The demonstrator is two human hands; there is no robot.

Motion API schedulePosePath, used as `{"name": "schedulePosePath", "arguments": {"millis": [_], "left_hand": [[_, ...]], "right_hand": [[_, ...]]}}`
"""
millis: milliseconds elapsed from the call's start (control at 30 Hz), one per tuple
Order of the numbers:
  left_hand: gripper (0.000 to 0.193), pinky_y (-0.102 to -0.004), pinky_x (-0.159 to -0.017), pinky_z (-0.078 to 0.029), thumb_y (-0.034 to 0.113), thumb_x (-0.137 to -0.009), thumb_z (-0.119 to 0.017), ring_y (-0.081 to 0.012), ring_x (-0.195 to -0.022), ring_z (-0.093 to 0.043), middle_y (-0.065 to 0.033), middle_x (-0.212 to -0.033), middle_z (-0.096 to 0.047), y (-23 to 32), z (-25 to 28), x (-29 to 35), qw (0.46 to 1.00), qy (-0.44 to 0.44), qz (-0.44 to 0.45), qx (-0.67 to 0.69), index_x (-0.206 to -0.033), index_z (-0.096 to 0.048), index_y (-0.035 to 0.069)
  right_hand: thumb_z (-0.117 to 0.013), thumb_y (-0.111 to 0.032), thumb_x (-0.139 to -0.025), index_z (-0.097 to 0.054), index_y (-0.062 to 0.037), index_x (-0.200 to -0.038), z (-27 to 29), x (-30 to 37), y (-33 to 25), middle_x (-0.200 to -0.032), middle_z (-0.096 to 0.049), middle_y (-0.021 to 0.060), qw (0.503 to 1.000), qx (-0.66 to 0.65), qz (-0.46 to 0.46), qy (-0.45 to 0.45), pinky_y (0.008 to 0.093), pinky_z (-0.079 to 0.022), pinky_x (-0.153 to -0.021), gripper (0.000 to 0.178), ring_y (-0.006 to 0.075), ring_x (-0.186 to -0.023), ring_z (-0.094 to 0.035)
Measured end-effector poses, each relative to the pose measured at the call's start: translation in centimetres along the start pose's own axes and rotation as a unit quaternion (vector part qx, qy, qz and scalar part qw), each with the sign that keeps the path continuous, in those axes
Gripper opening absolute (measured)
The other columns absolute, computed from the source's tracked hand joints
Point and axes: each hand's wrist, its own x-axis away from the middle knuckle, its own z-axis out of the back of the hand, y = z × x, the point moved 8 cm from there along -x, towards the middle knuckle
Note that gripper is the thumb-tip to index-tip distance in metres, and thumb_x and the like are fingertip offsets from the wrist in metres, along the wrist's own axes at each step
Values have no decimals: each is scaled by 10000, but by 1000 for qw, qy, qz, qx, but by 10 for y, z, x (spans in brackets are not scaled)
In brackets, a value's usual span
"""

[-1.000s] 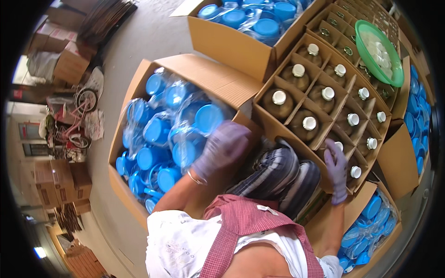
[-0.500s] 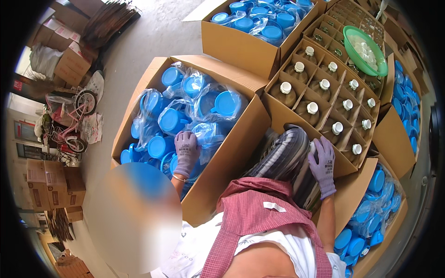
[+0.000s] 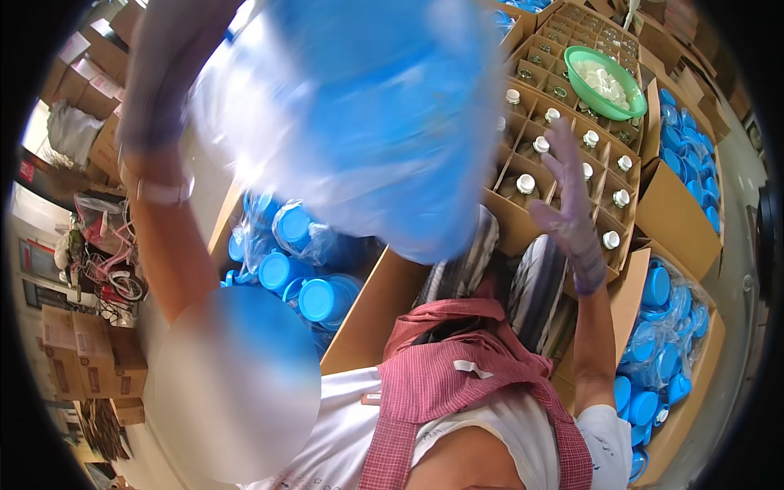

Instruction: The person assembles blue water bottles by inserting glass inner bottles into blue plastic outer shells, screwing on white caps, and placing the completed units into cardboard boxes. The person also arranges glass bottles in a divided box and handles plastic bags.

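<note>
My left hand (image 3: pixel 175 77), gloved in purple, is raised high at the upper left and smeared by motion. It holds up a clear plastic bag of blue lids (image 3: pixel 384 139), large and blurred close in front of me; its fingertips run out of the picture. Beneath hangs an open carton (image 3: pixel 371 314) with blue handled lids (image 3: pixel 327 298), some in clear plastic. My right hand (image 3: pixel 569 208), also in a purple glove, is open with fingers spread. Nothing is in it. It hovers over a divided carton of clear bottles with white caps (image 3: pixel 525 184).
A green basin (image 3: pixel 635 98) of white caps rests on the bottle carton's far part. More cartons of blue lids (image 3: pixel 653 359) stand at the right. Stacked boxes (image 3: pixel 90 351) and a pink bicycle (image 3: pixel 114 245) are along the left.
My left hand has risen from the carton toward the upper left, lifting the bag of blue lids. My right hand has come off the bottle carton's edge, fingers spreading.
</note>
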Motion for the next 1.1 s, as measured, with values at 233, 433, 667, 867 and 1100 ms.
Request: {"name": "schedulePosePath", "arguments": {"millis": [233, 433, 667, 867, 1100], "left_hand": [[488, -337, -836, -520, 436, -946, -606, -214, -948, -641, -143, -1054, -676, 148, -197, -106, 764, -144, 198, 597, -1184, -637, 11], [589, -358, -1025, -424, 503, -901, -627, -299, -1208, -544, -162, -1335, -560, 268, -216, -81, 583, -225, 57, 779, -1270, -611, 44], [489, -497, -1074, -385, 386, -976, -472, -371, -1113, -609, -198, -1117, -670, 261, -195, -50, 329, 42, -4, 943, -1031, -679, -54], [584, -298, -1063, -369, 452, -1029, -427, -189, -1182, -505, -99, -1309, -546, 328, -298, -57, 364, -156, 351, 848, -1407, -448, 8], [683, -384, -1124, -333, 473, -1023, -420, -264, -1297, -469, -199, -1469, -416, 326, -259, -108, 470, 16, 218, 855, -1509, -276, 16]], "right_hand": [[-911, -299, -603, -201, -62, -1512, 44, 95, 74, -1419, -403, 121, 940, -162, -297, 45, 403, -407, -1065, 1177, 263, -1305, -417], [-878, -283, -647, -274, -24, -1471, -2, 254, 76, -1392, -451, 156, 900, -100, -423, 33, 393, -358, -1100, 1054, 278, -1283, -431], [-551, -384, -967, -421, -209, -1472, 53, 377, 64, -1481, -444, 117, 631, -14, -611, -478, 394, -350, -1129, 551, 285, -1348, -440], [-632, -192, -949, -203, -21, -1529, 139, 89, 95, -1396, -477, 139, 910, -257, -302, 124, 340, -397, -1058, 742, 225, -1251, -484], [-794, -277, -821, -382, -42, -1347, 147, 43, 110, -1153, -548, 103, 894, -263, -270, 240, 321, -511, -878, 709, 192, -1083, -554]]}}
